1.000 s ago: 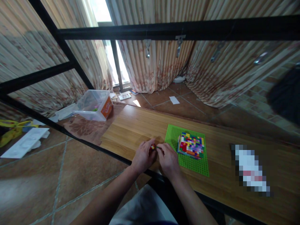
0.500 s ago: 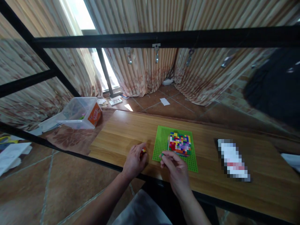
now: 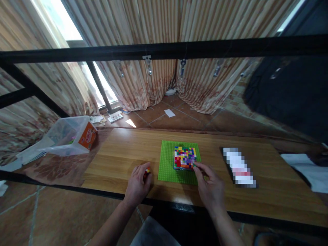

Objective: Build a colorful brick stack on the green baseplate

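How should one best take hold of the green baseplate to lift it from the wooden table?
Probably by the bare left margin of the green baseplate, coming from the left: it lies flat, the multicoloured brick block fills its right part, and the right hand covers the near right corner.

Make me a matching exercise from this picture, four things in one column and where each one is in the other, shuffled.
Things:
1. left hand
2. right hand
3. clear plastic box
4. green baseplate

Places:
A. on the patterned cloth left of the wooden table
B. flat on the table, under the multicoloured brick block
C. fingertips at the brick block's near right corner
D. closed around small bricks, left of the baseplate

Pairs: 1-D, 2-C, 3-A, 4-B
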A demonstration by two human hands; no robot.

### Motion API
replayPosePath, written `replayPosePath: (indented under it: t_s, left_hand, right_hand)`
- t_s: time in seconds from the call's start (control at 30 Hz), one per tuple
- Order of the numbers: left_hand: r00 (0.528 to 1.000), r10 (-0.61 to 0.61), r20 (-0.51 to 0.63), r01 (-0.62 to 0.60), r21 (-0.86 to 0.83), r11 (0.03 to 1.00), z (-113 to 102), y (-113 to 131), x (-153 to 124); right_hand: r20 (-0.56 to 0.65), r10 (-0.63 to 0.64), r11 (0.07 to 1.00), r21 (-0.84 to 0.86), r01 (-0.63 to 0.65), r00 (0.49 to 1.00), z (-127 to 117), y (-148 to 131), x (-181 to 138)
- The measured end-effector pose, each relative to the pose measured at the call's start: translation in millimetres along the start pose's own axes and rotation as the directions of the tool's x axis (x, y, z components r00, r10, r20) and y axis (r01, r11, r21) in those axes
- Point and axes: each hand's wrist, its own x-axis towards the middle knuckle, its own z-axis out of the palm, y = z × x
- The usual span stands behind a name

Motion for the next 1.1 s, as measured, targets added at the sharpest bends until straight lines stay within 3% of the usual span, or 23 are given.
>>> replayPosePath:
  t_s: [0.13,0.37,0.6,0.8,1.1]
  left_hand:
    - [1.0,0.006,0.004,-0.006,0.03,1.0,0.1,-1.0,0.2]
    - [1.0,0.004,0.0,-0.004,0.045,0.999,-0.5,-0.5,0.3]
    - [1.0,0.0,-0.002,0.0,0.048,0.999,0.5,-0.3,0.5]
    - [1.0,0.002,0.008,-0.002,0.048,0.999,0.1,-1.1,-0.6]
    - [1.0,0.014,0.002,-0.014,0.056,0.998,1.3,-1.3,-0.2]
  right_hand:
    - [-0.042,-0.112,0.992,-0.058,0.109,0.993,7.3,5.4,14.8]
    - [-0.068,-0.074,0.997,-0.044,0.071,0.995,20.3,18.5,24.6]
    - [-0.032,0.081,0.989,0.127,-0.077,0.996,28.0,21.4,28.4]
    - [0.008,0.282,0.892,0.366,-0.266,0.959,32.2,18.5,28.7]
    - [0.029,0.364,0.819,0.465,-0.335,0.931,35.7,19.9,32.1]
